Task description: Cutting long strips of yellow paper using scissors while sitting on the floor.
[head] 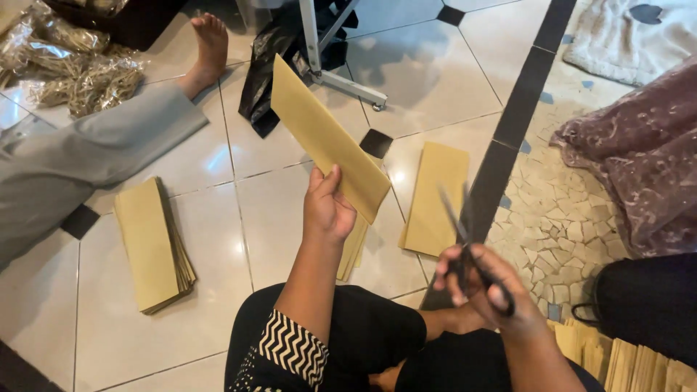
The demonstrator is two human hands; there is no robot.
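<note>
My left hand (327,207) holds up a long tan envelope (323,134) by its lower end; the envelope slants up to the left above the tiled floor. My right hand (486,290) grips a pair of dark scissors (465,239) with the blades pointing up and slightly apart, a short way right of the envelope. Under my left hand lies a small stack of tan envelopes (354,247). Another flat pile of envelopes (435,196) lies on the tiles between my hands.
A thick stack of envelopes (152,243) lies on the left. Another person's grey-clad leg (87,156) and bare foot (210,43) stretch across the floor. Clear bags (72,65), a black bag (272,65), a metal stand foot (341,72) and purple cloth (639,160) surround me.
</note>
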